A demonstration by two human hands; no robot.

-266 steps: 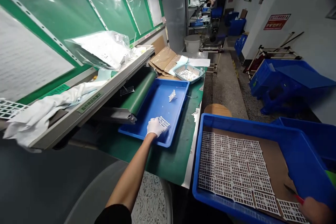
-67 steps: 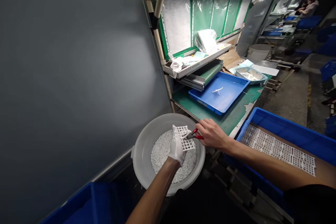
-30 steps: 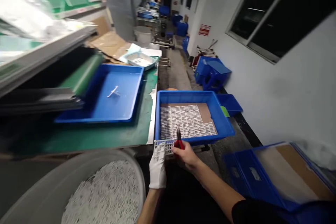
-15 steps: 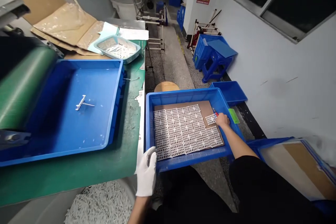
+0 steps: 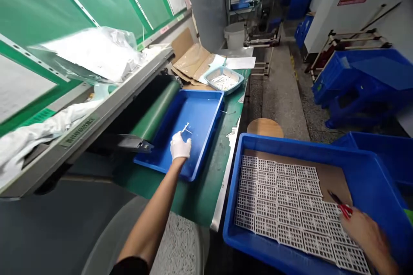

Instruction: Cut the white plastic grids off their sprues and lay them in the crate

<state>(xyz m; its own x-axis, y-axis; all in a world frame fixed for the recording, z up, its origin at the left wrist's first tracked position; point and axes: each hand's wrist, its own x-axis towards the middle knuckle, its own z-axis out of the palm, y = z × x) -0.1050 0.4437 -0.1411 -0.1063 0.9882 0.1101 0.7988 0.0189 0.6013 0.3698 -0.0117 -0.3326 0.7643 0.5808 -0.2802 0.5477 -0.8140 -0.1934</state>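
Right hand [image 5: 366, 236] is clenched around a pair of red-handled cutters [image 5: 342, 207], right over the white plastic lattice grids [image 5: 277, 206] laid out in rows on cardboard [image 5: 332, 178] in a blue crate [image 5: 290, 142]. Left hand in a white glove [image 5: 180, 146] sits over a shallow blue tray [image 5: 206, 99] on the green tabletop [image 5: 206, 197], just beside a small white plastic piece [image 5: 185, 128], though honestly I can't tell if it's gripping anything.
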